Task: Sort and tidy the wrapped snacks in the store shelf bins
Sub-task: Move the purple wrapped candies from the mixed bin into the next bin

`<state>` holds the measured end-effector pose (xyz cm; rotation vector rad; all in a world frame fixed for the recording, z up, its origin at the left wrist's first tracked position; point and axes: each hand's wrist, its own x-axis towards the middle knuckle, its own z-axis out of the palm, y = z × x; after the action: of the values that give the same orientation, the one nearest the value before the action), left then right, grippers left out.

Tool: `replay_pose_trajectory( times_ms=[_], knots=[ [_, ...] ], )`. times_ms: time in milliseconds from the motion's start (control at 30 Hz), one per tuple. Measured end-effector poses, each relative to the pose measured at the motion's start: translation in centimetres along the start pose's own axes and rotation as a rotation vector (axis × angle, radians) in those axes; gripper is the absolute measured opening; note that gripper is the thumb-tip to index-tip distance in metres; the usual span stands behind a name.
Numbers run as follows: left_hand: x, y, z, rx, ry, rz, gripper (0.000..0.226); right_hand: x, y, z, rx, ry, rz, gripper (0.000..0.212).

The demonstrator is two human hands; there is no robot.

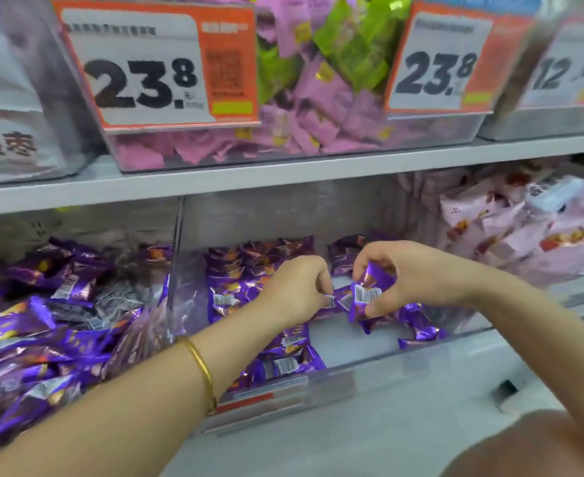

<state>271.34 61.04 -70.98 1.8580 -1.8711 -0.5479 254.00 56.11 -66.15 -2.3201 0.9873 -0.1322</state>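
Gold metal bangle point(204, 370) circles the left wrist, nearest the camera, as both bare forearms reach over the low front wall of the clear plastic middle bin point(369, 360) on the lower shelf.

Inside it the left hand point(297, 287) is curled knuckles-up, fingertips closed on the barcoded edge of a neighbouring purple packet point(330, 301) lying on the heap. It reads as a pinch, though blur softens it. Just beside it the right hand point(404, 273) is clamped round a purple foil snack packet point(369, 292), thumb below and fingers above, holding it just above the bin floor.

The two hands work close together, probably so that one packet can be steadied while the other is turned and set in line.

The held packet is shiny, crinkled foil with crimped ends, its white barcode label facing the camera, so the printed front faces away.

Behind the hands, a row of matching purple packets point(249, 259) stands upright at the back left of the same bin. The front right floor is bare white, which suggests the tidying here is partly done.

The left bin holds a looser heap of purple packets point(35, 321), and the right bin holds pale pink packets point(531, 228).

Above the grey shelf board point(283, 177) sit pink and green wrapped sweets point(321, 94) behind an orange-edged price card point(146, 70).
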Motion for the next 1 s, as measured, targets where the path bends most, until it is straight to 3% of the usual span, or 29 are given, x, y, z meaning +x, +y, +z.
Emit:
replay_pose_trajectory(
  times_ms=[100,267,633,800,867,1000],
  knots=[
    [0.6,-0.1,1.2,0.09,-0.046,0.022,0.013,0.7,1.4,0.7,0.079,-0.093,0.047,0.039],
    [0.6,-0.5,1.9,0.283,-0.02,0.07,0.012,2.0,2.6,2.7,-0.12,-0.161,0.053,0.044],
    [0.8,-1.5,1.4,0.108,-0.071,0.014,0.013,3.4,2.3,5.3,-0.318,-0.187,-0.053,0.052],
    [0.3,-1.6,1.8,0.161,-0.108,0.014,0.021,3.3,2.1,5.7,-0.514,-0.122,0.074,0.08],
    [0.2,-1.6,1.8,0.163,-0.095,0.012,0.022,3.3,2.1,5.7,-0.504,-0.12,0.131,0.088],
    [0.1,-1.4,1.4,0.164,-0.087,0.006,0.029,3.6,1.7,6.3,-0.269,-0.204,0.21,0.072]
  ],
)
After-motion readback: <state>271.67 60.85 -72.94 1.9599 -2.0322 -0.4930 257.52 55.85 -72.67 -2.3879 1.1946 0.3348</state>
